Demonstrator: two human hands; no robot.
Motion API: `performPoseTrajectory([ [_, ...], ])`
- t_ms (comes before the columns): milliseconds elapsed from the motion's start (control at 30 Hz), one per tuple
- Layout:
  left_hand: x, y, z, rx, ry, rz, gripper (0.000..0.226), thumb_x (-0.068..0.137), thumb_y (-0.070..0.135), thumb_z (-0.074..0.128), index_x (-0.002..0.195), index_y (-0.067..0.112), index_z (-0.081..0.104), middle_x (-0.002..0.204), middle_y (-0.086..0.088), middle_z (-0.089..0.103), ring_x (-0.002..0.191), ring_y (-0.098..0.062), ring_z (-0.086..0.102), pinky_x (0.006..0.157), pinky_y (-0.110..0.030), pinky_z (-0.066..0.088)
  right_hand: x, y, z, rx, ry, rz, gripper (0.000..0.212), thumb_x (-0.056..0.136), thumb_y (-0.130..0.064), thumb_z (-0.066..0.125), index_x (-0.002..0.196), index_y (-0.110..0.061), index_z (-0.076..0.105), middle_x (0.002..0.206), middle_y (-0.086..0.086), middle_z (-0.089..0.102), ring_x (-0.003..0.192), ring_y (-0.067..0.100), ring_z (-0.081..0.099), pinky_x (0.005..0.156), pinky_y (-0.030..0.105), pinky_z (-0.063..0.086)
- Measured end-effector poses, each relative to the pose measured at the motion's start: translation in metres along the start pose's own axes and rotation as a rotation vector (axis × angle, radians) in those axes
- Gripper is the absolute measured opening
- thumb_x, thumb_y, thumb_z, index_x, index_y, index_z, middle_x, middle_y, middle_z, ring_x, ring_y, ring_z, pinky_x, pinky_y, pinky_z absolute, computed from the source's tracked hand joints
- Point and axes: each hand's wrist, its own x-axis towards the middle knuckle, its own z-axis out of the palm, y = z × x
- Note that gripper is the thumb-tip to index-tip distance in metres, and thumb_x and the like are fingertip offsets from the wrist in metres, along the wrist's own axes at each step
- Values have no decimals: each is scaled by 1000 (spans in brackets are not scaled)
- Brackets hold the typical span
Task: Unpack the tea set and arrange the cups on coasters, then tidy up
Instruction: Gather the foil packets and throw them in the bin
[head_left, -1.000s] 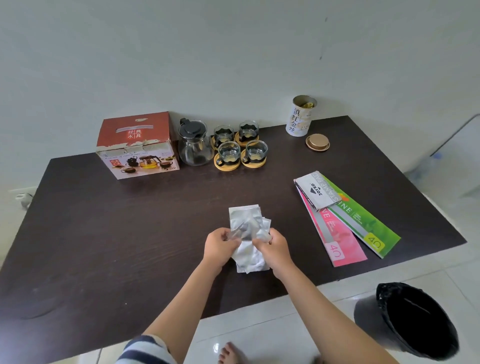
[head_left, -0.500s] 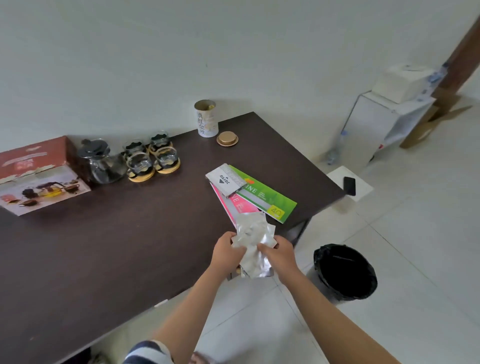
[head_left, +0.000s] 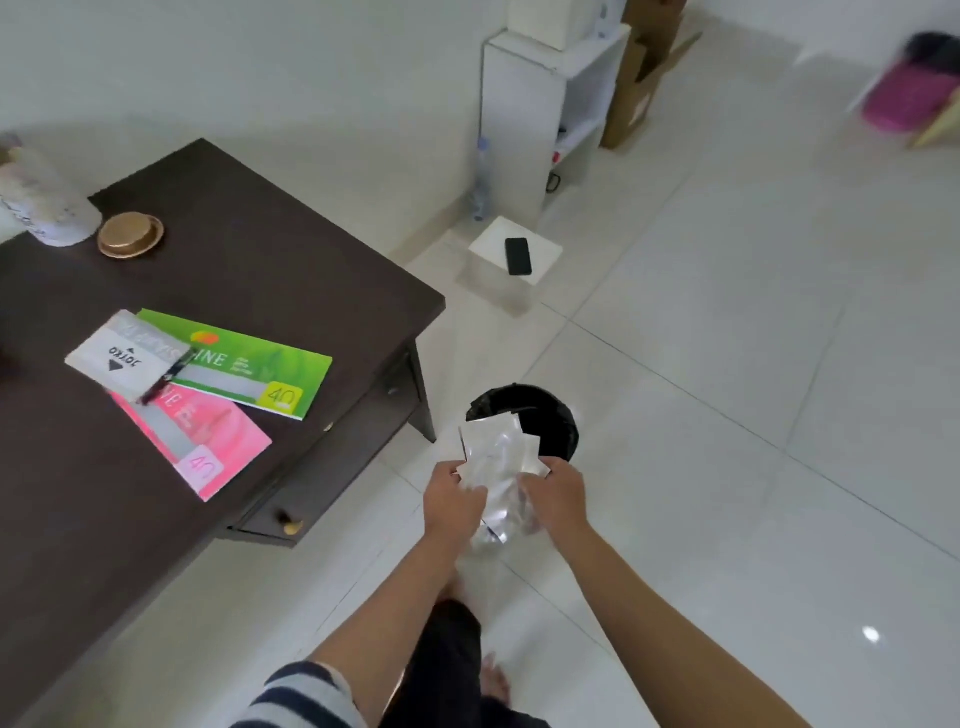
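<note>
Standing off the table's corner, the person holds a bundle of crumpled silvery wrapping (head_left: 497, 467) out in front, both hands on it. Left hand (head_left: 451, 503) grips the bundle's left side, fingers curled in; right hand (head_left: 557, 498) grips the right side the same way. Bundle is in the air over the floor, its upper edge overlapping the near rim of the black-lined waste bin (head_left: 540, 415) as seen from here; whether it is directly above the opening I cannot tell.

Floor: glossy white tiles (head_left: 753, 467), dark grout lines, a bright spot of reflected light low right. Bin stands on the tiles just off the table's near corner.

Table (head_left: 270, 291): dark brown wood grain, a drawer with a brass knob (head_left: 292, 525) on the side facing the bin. On top, a green flat pack (head_left: 249, 364) marked "40", a pink flat pack (head_left: 202, 441) also marked "40", and a small white card (head_left: 127, 356) lying across both. Farther back, a gold lid (head_left: 131, 235) beside a white tea canister (head_left: 44, 208), blurred at the frame edge.

Room: plain white wall. White open shelf unit (head_left: 530, 114) against it, a clear bottle at its foot, brown cardboard (head_left: 641, 78) beside it. A black phone (head_left: 518, 255) lies on a low white box (head_left: 514, 260) on the floor. Far right corner, something pink, too blurred to name.
</note>
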Motion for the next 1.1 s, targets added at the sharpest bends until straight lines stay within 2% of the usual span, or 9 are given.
performPoseTrajectory([
  [233,73,-15,63,124,-98,-75,36,73,7,64,109,13,59,105,-1,62,92,-21,61,81,-38,54,82,25,-12,-46,20,172,14,74,-5,58,62,-11,53,58,1,51,57,19,51,59,28,44],
  [367,121,-27,96,195,-117,-100,38,77,11,67,114,13,58,118,-2,59,105,-19,57,89,-33,49,139,44,-9,-67,25,236,9,81,-6,60,80,-11,54,66,-4,49,70,18,53,69,29,45],
  [533,180,-55,135,199,-109,-148,42,86,6,58,127,11,48,126,-4,53,67,2,46,58,-9,35,209,84,12,-68,44,293,41,83,-12,64,122,-4,58,101,6,61,88,18,56,76,23,40],
  [567,193,-62,142,195,-117,-157,44,88,7,56,130,12,46,128,-4,52,65,3,44,56,-8,33,223,92,17,-54,45,308,37,84,-10,64,121,-8,59,103,6,59,91,18,54,78,23,39],
  [633,213,-74,151,188,-159,-170,51,90,9,54,138,15,39,134,-3,49,73,-2,50,64,-12,41,249,105,26,-55,63,323,17,83,-5,62,90,-19,56,81,1,51,78,18,48,70,24,39],
  [733,233,-90,159,164,-265,-177,64,90,17,55,147,26,26,146,-5,39,119,-24,50,96,-30,45,281,122,38,-120,90,355,20,81,-9,62,71,-13,45,66,1,41,68,21,44,67,33,46],
  [800,240,-97,160,153,-303,-167,69,91,22,55,149,29,18,152,4,29,135,-21,35,105,-30,35,296,131,44,-158,74,344,12,85,-16,61,86,-6,54,80,9,52,76,26,52,71,35,46],
  [933,232,-101,149,111,-278,-187,70,93,30,54,151,27,14,156,3,22,140,-18,28,105,-28,30,295,130,47,-162,27,336,57,93,-24,58,141,-1,40,142,15,47,129,32,45,102,35,39],
  [1100,194,-76,121,98,-191,-189,66,93,33,54,150,27,19,155,4,25,140,-18,28,102,-26,29,246,99,39,-155,3,309,55,93,-22,56,142,-4,41,143,12,47,129,30,46,104,35,39],
])
